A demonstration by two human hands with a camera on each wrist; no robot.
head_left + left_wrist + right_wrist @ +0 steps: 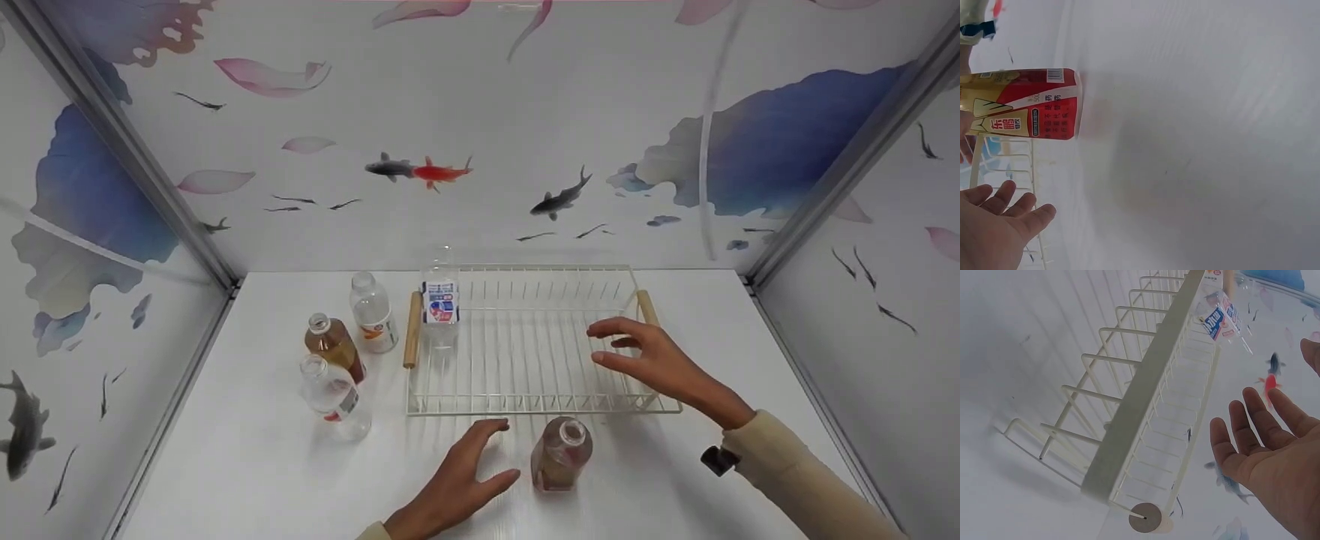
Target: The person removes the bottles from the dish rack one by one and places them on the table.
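A white wire rack (544,412) with wooden handles stands toward the back of the table. My right hand (660,365) hovers over its right end, fingers apart and holding nothing; the right wrist view also shows that hand (1280,455) beside the rack. Inside the rack's left end is a clear bottle (441,301) with a blue-and-white label, its neck toward the back wall. In front of the rack a brown-tinted bottle (561,457) stands upright; its red-and-gold label (1033,104) shows in the left wrist view. My left hand (454,480) is just left of this bottle, fingers spread, not touching it.
Left of the rack stand a clear bottle (373,315), an amber bottle (335,346) and another clear bottle (337,401), all uncapped. Printed panels with fish and petals wall the table (247,465) at the back and both sides.
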